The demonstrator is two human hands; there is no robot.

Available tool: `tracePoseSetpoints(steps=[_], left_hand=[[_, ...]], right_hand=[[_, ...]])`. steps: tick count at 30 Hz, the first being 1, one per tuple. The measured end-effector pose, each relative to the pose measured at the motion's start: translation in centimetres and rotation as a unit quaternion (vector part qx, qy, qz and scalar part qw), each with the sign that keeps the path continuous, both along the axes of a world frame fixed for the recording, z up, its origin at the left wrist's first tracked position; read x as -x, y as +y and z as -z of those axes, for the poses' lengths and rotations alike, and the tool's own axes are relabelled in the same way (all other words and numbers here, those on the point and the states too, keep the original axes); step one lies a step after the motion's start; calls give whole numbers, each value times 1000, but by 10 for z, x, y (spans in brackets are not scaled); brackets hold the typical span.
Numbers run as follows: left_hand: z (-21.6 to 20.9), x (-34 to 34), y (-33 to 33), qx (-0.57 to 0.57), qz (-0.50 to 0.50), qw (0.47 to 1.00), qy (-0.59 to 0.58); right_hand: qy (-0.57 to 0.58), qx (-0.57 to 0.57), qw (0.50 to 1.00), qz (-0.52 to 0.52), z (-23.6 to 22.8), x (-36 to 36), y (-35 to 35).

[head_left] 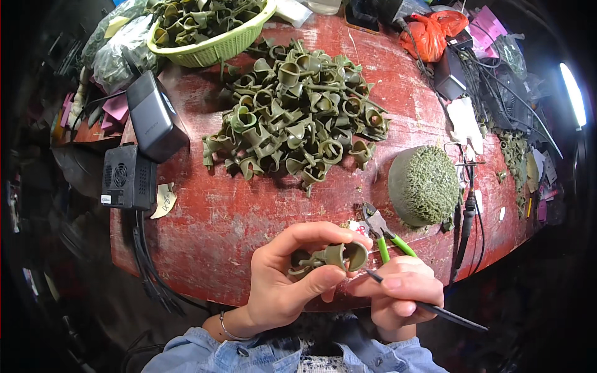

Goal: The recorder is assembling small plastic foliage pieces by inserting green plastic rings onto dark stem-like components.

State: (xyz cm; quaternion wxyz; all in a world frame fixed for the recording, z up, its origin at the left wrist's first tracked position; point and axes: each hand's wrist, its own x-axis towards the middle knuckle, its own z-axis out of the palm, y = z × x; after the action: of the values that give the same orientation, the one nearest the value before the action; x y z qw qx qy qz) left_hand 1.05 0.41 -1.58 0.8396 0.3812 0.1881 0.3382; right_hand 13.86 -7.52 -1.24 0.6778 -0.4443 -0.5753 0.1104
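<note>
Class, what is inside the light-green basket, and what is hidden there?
The basket holds heaped olive-green cupped pieces, like the piece in the left hand. They cover its bottom; the picture's upper edge cuts off its far side.

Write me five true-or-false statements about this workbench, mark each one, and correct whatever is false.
1. The left hand holds a green part. True.
2. The right hand holds the pliers. False: it holds a dark tool; the pliers lie on the table.
3. The basket holds green parts. True.
4. The pile is right of the cylinder. False: it is left of it.
5. The table is red. True.
</note>
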Motion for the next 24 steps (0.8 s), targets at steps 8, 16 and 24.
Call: tracePoseSetpoints(steps=[8, 16, 24], left_hand=[[-7, -3, -1, -13, -17, 999, 32], [-5, -4, -4, 2, -31, 999, 27], [-4, 0, -3, 14, 3, 999, 40]], right_hand=[[-4, 16, 999, -40, 1, -2, -3], [11, 2, 1000, -1, 3, -1, -3], [26, -13, 999, 39, 5, 6, -1]])
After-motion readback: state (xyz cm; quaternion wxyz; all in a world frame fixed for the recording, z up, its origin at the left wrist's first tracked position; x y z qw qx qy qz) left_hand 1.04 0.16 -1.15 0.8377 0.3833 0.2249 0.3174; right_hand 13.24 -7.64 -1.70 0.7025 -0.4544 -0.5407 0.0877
